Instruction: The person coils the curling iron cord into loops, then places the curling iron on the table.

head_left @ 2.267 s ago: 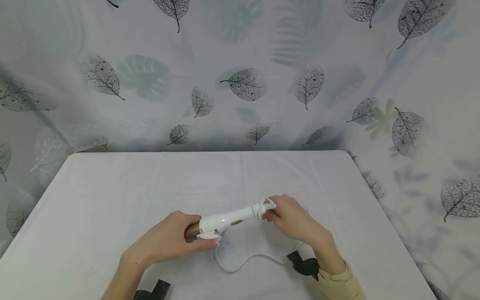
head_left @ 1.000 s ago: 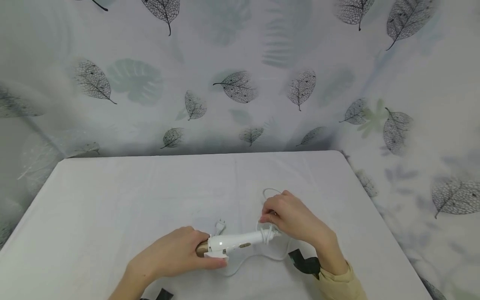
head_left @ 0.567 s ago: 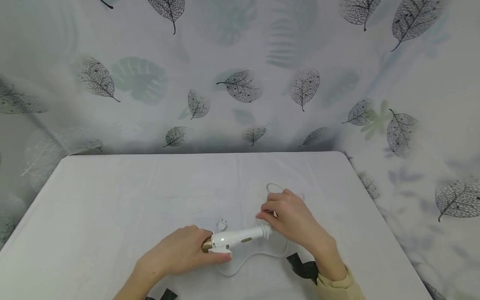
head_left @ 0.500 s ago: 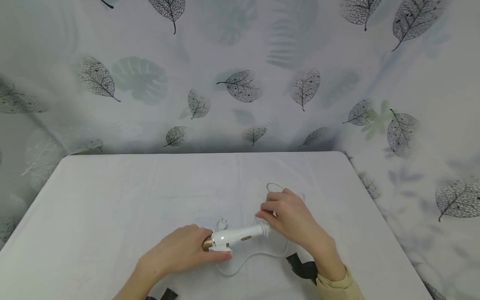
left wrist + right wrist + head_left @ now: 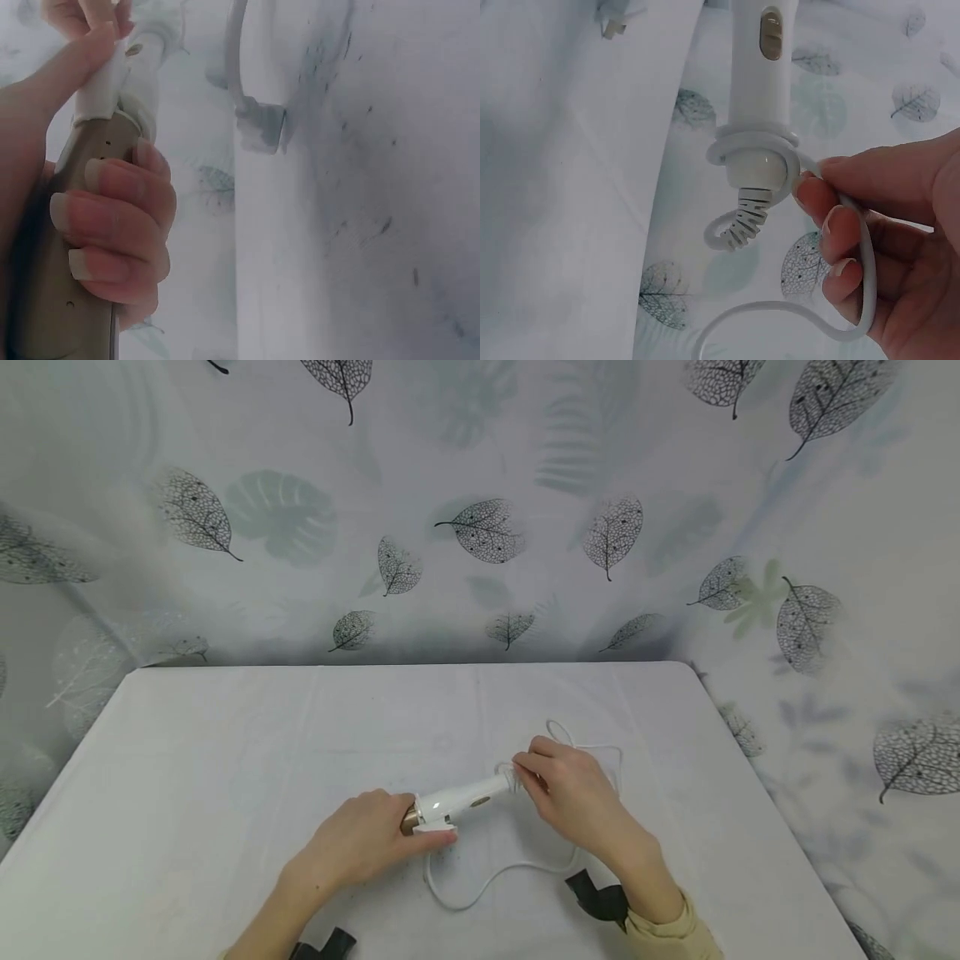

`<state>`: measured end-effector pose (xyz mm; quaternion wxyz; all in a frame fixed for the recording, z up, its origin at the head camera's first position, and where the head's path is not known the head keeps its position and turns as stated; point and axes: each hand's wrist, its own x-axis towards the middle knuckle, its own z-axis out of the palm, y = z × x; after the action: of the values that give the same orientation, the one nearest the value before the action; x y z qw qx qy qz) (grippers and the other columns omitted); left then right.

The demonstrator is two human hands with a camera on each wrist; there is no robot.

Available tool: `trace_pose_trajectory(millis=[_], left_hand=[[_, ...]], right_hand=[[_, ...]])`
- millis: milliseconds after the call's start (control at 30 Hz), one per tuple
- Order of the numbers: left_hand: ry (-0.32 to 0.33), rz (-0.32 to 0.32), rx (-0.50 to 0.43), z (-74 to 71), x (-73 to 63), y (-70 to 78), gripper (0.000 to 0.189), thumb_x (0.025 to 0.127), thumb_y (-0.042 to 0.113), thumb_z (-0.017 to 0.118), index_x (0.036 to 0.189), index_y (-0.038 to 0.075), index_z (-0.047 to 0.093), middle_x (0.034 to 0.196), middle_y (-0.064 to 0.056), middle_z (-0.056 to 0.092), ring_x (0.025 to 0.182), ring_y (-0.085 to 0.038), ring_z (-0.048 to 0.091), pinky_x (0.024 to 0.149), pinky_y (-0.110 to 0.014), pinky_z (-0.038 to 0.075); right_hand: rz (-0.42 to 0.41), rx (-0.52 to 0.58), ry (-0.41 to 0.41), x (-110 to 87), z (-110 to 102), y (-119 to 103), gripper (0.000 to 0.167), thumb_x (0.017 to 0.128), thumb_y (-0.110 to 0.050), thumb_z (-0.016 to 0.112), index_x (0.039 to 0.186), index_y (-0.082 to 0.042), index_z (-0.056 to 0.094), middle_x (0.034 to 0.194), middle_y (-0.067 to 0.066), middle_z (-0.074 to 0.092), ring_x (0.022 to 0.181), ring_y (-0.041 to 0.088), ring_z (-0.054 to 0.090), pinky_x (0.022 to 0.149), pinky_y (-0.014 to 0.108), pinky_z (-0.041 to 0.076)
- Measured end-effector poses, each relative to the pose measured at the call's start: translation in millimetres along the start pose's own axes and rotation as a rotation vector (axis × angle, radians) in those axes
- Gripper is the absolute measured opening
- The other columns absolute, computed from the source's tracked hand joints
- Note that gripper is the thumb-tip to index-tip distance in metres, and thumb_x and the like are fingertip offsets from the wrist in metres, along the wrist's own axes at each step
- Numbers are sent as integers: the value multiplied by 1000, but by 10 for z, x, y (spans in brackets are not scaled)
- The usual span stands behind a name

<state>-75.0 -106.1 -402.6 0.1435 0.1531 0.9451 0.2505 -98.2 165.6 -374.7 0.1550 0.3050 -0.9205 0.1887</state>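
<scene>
A curling iron with a white handle and gold-brown barrel is held above the table, its handle end tilted up to the right. My left hand grips the barrel; in the left wrist view its fingers curl around it and the thumb lies along the white clamp lever. My right hand pinches the white cord beside the handle's end. There the cord loops around the handle, just above the ribbed cord sleeve. A grey-white plug hangs from the cord in the left wrist view.
The white-covered table extends to a leaf-patterned curtain behind. A length of cord curves across the tabletop below the iron, and another loop lies beyond my right hand. Black wrist mounts sit under both forearms.
My right hand has gone from the handle's end to the cord. Since half a second ago, the handle end has risen and the iron shifted up the view. The cord loop behind the right hand has grown.
</scene>
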Motion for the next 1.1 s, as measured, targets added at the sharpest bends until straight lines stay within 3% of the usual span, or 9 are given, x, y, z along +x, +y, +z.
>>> trace_pose_trajectory(millis=[200,333,567,833,1067,1100], left_hand=[[35,-76,-19,33,48,32,66,74,86,56,68,21,50,58,7,43,49,-9,41,48,-27,33],[61,-130,-39,8,65,24,67,72,86,58,70,20,53,58,5,41,51,-10,41,49,-28,32],[63,-131,-27,11,74,9,68,72,87,57,72,19,53,60,6,40,52,-10,42,49,-28,33],[78,-149,-35,18,90,9,69,71,87,57,72,18,53,60,5,40,52,-11,42,49,-28,32],[99,-166,-21,-33,124,5,68,71,86,59,73,18,53,60,3,42,52,-12,43,48,-30,33],[100,-166,-20,-42,130,0,67,72,84,61,73,18,53,60,3,42,52,-12,43,48,-30,32]], right_hand=[[-2,18,1,15,21,-64,10,86,-2,76,96,-4,76,77,-4,56,59,5,44,54,17,38],[40,41,-14,24,30,-90,14,88,-3,74,103,-2,75,83,-2,61,62,6,47,55,17,40],[122,99,-37,12,14,-106,12,89,-2,73,101,-2,74,80,-3,64,60,4,45,53,18,40],[129,189,-82,12,21,-130,20,90,0,71,109,4,72,74,-6,57,61,1,47,54,17,42],[171,169,-67,5,15,-164,21,89,2,71,110,2,73,76,-4,62,60,2,47,53,18,41],[170,150,-58,6,15,-170,20,88,1,72,108,1,74,75,-4,65,60,2,49,57,19,44]])
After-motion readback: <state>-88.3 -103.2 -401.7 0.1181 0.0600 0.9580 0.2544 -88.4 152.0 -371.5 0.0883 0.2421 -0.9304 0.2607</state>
